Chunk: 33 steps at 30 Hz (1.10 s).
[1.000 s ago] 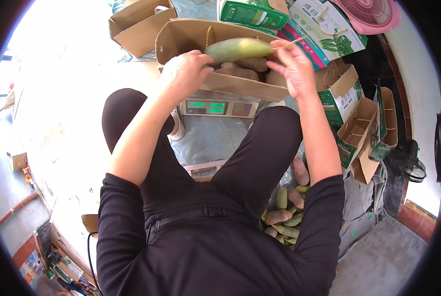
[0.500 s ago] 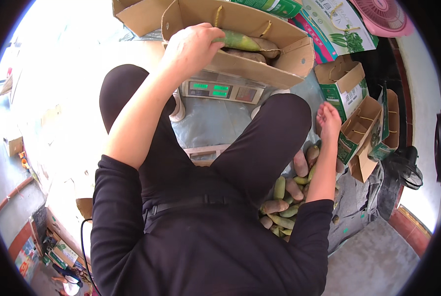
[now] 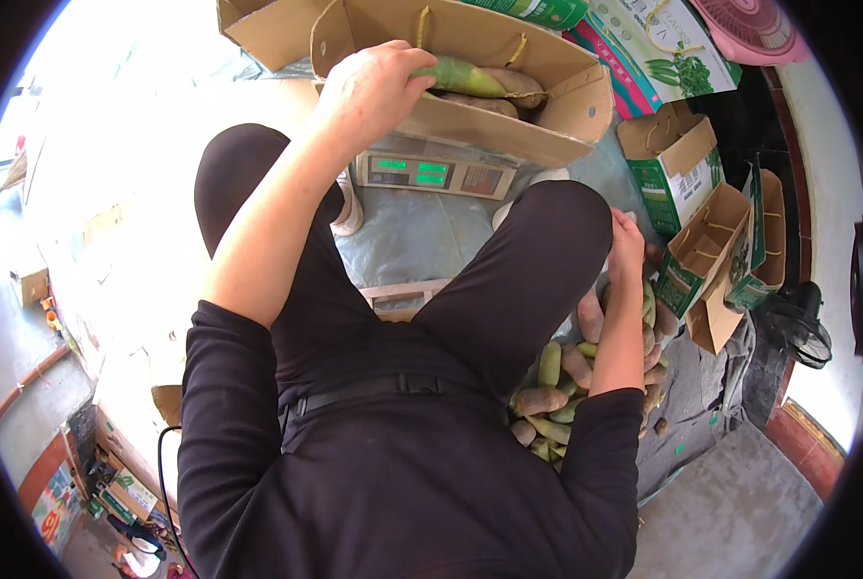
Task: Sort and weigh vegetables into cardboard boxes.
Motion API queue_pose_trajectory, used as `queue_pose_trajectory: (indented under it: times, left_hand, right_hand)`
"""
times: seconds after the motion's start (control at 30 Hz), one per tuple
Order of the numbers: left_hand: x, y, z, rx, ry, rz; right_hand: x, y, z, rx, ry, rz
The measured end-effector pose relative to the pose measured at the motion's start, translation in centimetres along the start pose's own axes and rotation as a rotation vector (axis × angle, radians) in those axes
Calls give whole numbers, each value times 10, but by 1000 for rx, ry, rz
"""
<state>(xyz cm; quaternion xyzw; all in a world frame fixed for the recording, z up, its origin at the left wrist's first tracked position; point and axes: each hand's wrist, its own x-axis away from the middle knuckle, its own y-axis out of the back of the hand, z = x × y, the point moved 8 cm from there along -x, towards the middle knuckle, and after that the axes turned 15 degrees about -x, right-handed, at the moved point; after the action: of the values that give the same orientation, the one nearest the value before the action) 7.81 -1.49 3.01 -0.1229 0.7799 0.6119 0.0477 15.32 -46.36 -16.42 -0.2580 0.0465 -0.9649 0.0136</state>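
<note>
The left grip [image 3: 378, 89] reached over the near edge of a brown box [image 3: 509, 137], with open room on its right. It was clamped on the end of a green radish [image 3: 468, 77], which lay in the box just right of it. Farther right, the right grip [image 3: 627, 241] was by a dark knee [image 3: 562, 222], near a radish pile [image 3: 571, 367]; I couldn't tell if it was apart or together.

Green-lit digits glow in three windows on the flat pale electronic scale [image 3: 433, 177], too small to read surely; printed characters stand on the large white-and-green cardboard panel [image 3: 678, 69]; white lettering runs along the bright pink cardboard strip [image 3: 626, 72]; small dark print marks the white side of the upright green-and-white cardboard box [image 3: 694, 189]
</note>
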Motion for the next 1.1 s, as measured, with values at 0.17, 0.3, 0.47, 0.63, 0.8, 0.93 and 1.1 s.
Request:
queue_pose_trajectory:
  times: [0.17, 0.3, 0.47, 0.63, 0.8, 0.93, 1.1]
  left_hand:
    - [0, 10, 3, 40, 53, -20]
    - [-3, 25, 13, 122, 100, -49]
    - [-16, 57, 54, 328, 249, -37]
    - [-19, 52, 125, 242, 391, 38]
    - [6, -16, 165, 401, 673, 322]
    - [8, -55, 177, 643, 733, 300]
    - [3, -73, 182, 721, 737, 282]
  right_hand:
    - [-10, -55, 41, -34, 8, 45]
    - [-17, -95, 76, -22, 20, 106]
    - [-28, -135, 107, -9, 59, 196]
    - [-42, -149, 110, 65, 34, 216]
    - [-44, -149, 108, 125, -36, 201]
    - [-46, -157, 108, 132, -63, 184]
    - [-53, -165, 109, 44, -25, 157]
